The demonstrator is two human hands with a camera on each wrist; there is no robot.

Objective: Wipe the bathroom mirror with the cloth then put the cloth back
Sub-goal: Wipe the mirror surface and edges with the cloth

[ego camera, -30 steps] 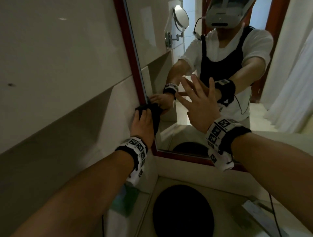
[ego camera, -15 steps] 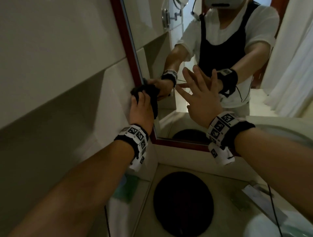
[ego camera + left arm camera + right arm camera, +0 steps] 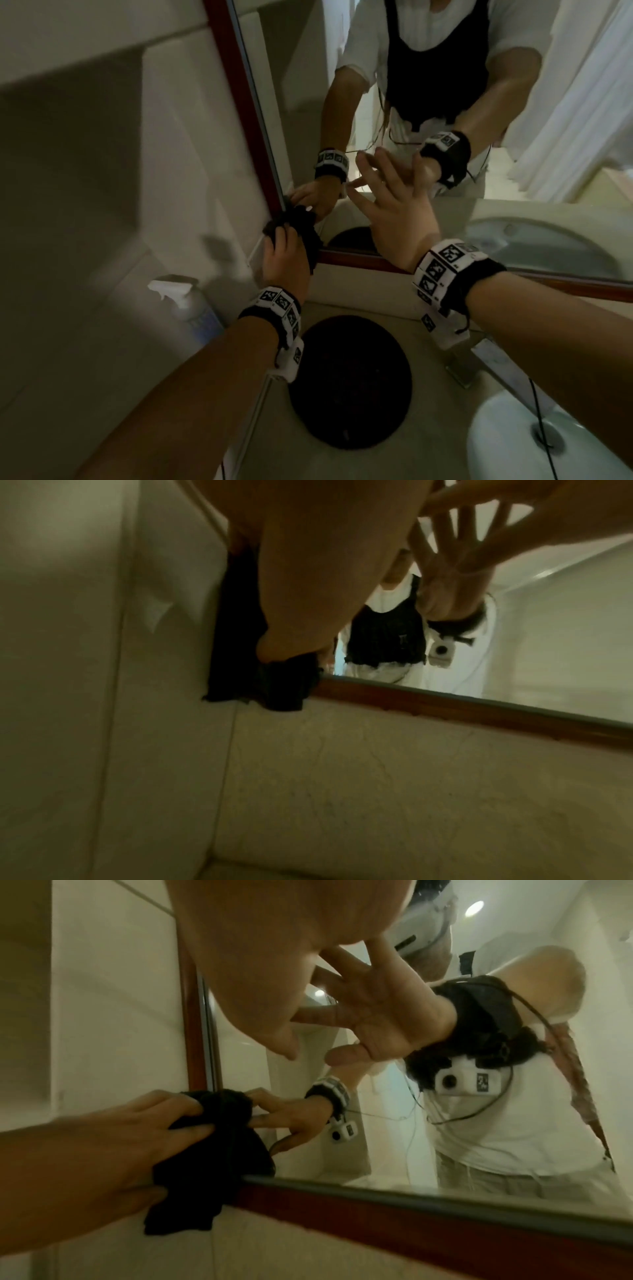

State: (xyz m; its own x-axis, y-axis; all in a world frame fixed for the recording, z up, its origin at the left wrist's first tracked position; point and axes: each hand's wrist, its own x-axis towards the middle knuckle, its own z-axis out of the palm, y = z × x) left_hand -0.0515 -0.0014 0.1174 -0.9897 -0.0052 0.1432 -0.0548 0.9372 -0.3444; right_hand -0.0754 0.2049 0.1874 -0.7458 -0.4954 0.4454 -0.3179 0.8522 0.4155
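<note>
mirror (image 3: 428, 68) corner, left hand (image 3: 286, 260) (fingers curled) gripping cloth (image 3: 308, 236)

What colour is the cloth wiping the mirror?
Black. The cloth shows best in the right wrist view, bunched in the left hand at the mirror's lower corner.

I see bare forearms, black wristbands (image 3: 455, 274) with white square-marker tags, thin black cable (image 3: 539, 418) trailing off right wrist

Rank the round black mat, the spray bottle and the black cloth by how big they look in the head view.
1. Round black mat, plainly the largest.
2 and 3. Spray bottle and black cloth look about alike; the left hand hides part of the cloth, so I won't rank them.
</note>
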